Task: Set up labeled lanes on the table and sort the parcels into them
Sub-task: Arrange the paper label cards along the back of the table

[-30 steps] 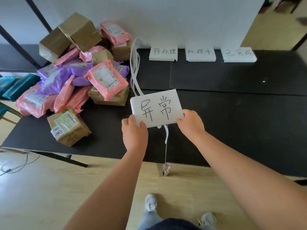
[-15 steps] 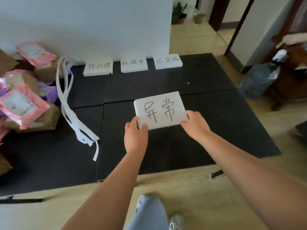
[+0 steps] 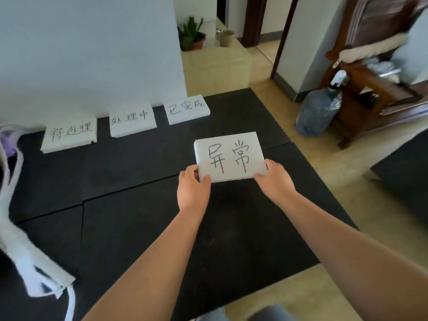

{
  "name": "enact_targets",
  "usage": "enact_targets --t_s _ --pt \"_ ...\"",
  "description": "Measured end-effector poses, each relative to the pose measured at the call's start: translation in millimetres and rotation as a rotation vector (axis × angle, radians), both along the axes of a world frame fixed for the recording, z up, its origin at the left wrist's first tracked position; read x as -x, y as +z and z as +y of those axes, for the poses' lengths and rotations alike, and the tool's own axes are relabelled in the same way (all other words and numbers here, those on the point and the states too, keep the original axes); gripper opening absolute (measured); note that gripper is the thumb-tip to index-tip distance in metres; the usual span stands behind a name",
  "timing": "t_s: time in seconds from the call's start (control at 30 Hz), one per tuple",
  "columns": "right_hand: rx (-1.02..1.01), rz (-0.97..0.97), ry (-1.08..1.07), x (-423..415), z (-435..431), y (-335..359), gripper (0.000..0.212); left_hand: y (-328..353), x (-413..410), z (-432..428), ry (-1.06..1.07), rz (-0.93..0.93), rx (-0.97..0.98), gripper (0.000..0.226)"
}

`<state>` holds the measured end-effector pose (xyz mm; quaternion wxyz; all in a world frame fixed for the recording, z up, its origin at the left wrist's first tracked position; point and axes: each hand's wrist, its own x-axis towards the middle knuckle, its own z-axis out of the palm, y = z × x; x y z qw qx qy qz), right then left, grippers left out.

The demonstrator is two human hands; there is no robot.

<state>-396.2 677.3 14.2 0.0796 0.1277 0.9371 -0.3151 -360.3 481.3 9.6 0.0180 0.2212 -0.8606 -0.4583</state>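
Fig. My left hand (image 3: 193,191) and right hand (image 3: 275,179) each pinch a near corner of the white rectangular foam label board (image 3: 229,156), held over the black matte surface (image 3: 139,228), just right of the row of three white foam labels (image 3: 133,120). I judge it light, stiff but brittle, so gentle edge grips suit it.

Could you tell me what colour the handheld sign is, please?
The sign is white with black handwriting; head view.

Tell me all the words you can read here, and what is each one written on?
"异常": the held board, gripped by the left hand and right hand.
"待处理": the left board in the back row.
"处理中": the middle board.
"已完成": the right board.
No other readable text.
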Motion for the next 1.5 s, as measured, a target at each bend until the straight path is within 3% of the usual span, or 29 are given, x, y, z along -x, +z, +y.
enact_targets --t_s 0.27,0.6,0.97,1.27,1.5 --pt "0.036 -0.040 -0.051 84.1 41.3 -16.3 0.038 -8.0 88.0 38.8 -0.118 -0.018 0.087 0.040" --pt "0.073 -0.005 0.082 224.7 75.4 -39.7 0.041 -19.8 200.2 84.4 0.083 -0.008 0.096 0.040" --pt "0.098 -0.008 0.069 353.7 100.1 -70.5 0.044 -51.6 333.1 101.2 0.076 -0.016 0.159 0.010" --pt "0.014 -0.038 0.182 450.0 76.7 -89.8 0.030 -89.0 415.6 91.1 0.035 -0.098 0.148 0.035" --pt "-0.096 -0.072 0.208 463.8 66.5 -113.1 0.028 -112.4 430.9 86.2 -0.033 -0.168 0.164 0.038"
